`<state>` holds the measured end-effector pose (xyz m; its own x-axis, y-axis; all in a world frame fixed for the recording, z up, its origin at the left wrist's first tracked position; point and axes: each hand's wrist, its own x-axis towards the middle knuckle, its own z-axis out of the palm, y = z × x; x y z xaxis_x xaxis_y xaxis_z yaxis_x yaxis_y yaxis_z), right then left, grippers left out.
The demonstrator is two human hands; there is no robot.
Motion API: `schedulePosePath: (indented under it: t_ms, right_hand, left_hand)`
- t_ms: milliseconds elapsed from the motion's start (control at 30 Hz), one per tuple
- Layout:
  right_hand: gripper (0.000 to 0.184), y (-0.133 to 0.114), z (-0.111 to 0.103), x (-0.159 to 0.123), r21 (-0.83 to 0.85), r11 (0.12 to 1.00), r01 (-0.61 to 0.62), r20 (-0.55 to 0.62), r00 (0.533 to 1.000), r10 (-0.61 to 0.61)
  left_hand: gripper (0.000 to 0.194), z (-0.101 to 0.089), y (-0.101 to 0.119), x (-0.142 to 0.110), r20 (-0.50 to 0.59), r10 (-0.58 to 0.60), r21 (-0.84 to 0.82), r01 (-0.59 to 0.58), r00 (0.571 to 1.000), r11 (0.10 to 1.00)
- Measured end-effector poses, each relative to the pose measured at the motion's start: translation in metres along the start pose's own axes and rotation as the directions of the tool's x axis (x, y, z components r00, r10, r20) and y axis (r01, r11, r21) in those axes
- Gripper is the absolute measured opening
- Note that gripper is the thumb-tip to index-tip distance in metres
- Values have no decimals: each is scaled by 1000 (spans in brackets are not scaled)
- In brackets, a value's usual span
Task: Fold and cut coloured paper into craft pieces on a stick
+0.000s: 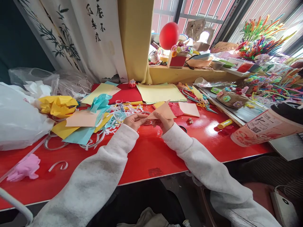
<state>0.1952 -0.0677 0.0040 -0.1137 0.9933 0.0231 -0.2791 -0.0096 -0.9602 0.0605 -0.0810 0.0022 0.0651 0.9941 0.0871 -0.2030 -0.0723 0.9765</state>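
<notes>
A folded peach-coloured sheet of paper (165, 110) is held just above the red table (144, 160). My left hand (135, 121) pinches its left corner, thumb and fingers pressed together. On the other side my right hand (163, 122) grips the lower edge, thumb in front and fingers curled. Behind the paper lie a stack of peach squares (189, 109) and a red-pink piece of paper (176, 108). Two small gold bells (189, 121) rest to the right of my right hand. White curled paper strips (115, 115) are heaped beyond my left hand.
Coloured paper sheets (79, 135) and a white plastic bag (21, 116) occupy the left. Yellow sheets (161, 93) lie at the back. On the right are a yellow glue stick (224, 124), a tilted drink cup (265, 126) and a woven basket (233, 97). A pink crumpled paper (25, 167) lies front left.
</notes>
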Motion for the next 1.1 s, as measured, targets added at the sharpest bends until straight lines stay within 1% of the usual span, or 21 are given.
schedulePosePath:
  t_ms: [67,133,167,233,333,400,567,633,767,833,900,967,1100]
  right_hand:
    - [25,0,1,-1,7,1000,-2,2,1000,2]
    - [25,0,2,-2,13,1000,13,-5,1000,-13]
    - [24,0,1,-2,15,1000,21,-5,1000,-21]
    - [24,0,1,-2,10,1000,25,16,1000,-25]
    - [26,-2,0,-1,-14,1000,14,62,998,-13]
    - [26,-2,0,-1,-14,1000,16,63,998,-15]
    - [25,1,1,-1,6,1000,12,45,999,-12]
    - [24,2,1,-1,5,1000,-3,49,999,3]
    - [21,1,0,0,-3,1000,-24,55,998,24]
    - [22,0,-1,1,11,1000,-9,29,1000,9]
    - [23,0,-1,2,30,999,11,1,1000,-11]
    - [24,-1,-1,2,34,999,12,-10,1000,-12]
    - [24,-1,0,1,5,1000,-13,15,1000,13]
  left_hand:
    - [32,0,1,-1,-23,30,94,-28,999,995]
    - [31,0,3,-1,-20,51,140,-47,999,989]
    - [32,0,4,-1,-8,38,127,-37,999,991]
    - [33,0,6,-1,22,-23,85,21,999,996]
    - [34,0,7,0,34,-80,142,75,996,987]
    - [35,0,7,0,28,-64,210,56,998,976]
    - [35,0,0,-1,-24,26,347,-16,999,938]
    - [34,0,-2,-1,-32,22,333,-10,999,943]
    - [37,-1,-4,3,5,-82,168,80,997,982]
    - [40,-2,-3,5,-4,-105,136,105,994,985]
    - [39,-2,-2,5,-18,-81,167,83,997,983]
    - [34,-2,-1,3,-8,-40,196,41,999,980]
    - [29,-2,1,0,26,9,190,-13,1000,982]
